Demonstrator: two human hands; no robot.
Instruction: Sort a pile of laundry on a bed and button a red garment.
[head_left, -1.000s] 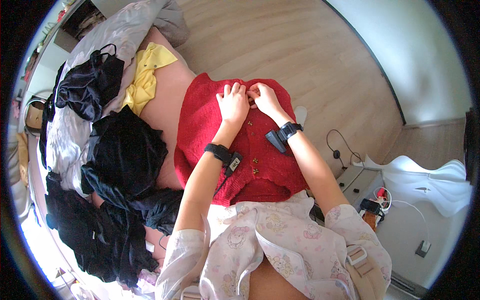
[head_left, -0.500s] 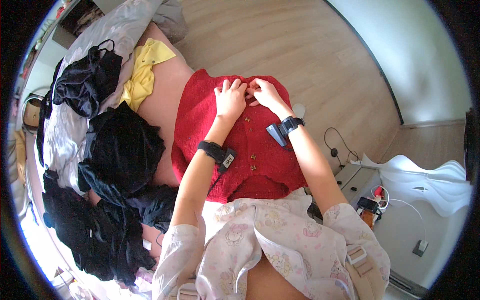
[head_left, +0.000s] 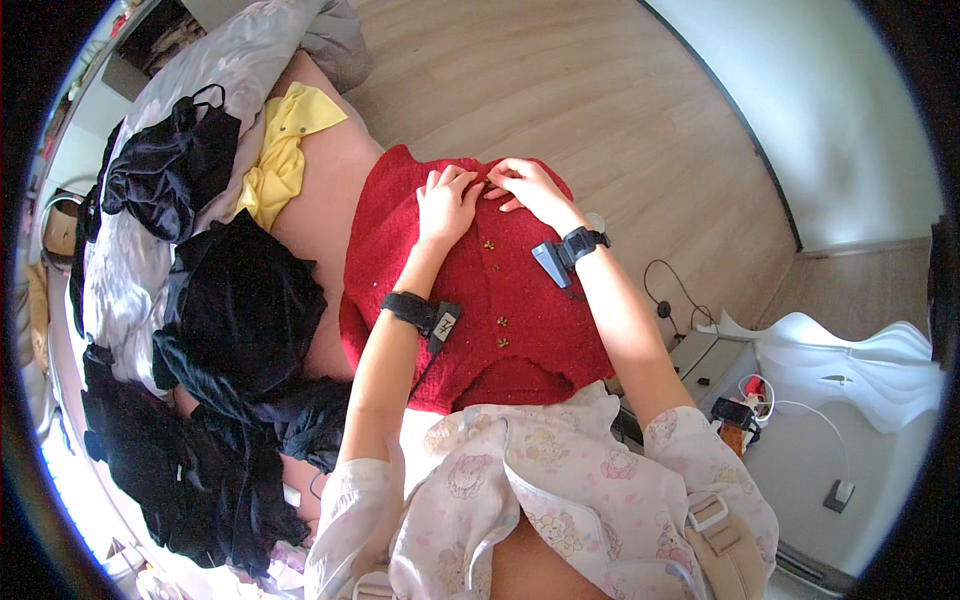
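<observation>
A red knitted cardigan with flower-shaped metal buttons down its middle is spread over my lap and against the bed's edge. At the cardigan's far edge, my left hand has its fingers bent and closed on the button band. Close beside it, my right hand pinches the same band with thumb and forefinger, its other fingers loosely curled. The bit between the fingertips is small and partly hidden, perhaps the topmost button. Each wrist wears a black strap with a small device.
On the pink bed to the left lie several black garments, a yellow garment and pale bedding. Wood floor stretches ahead. To the right stand a white wavy-edged piece, cables and a grey surface.
My left hand has shifted slightly left and its fingers are drawn in more. The right hand stays nearly in place at the band. The whole view has drifted a little.
</observation>
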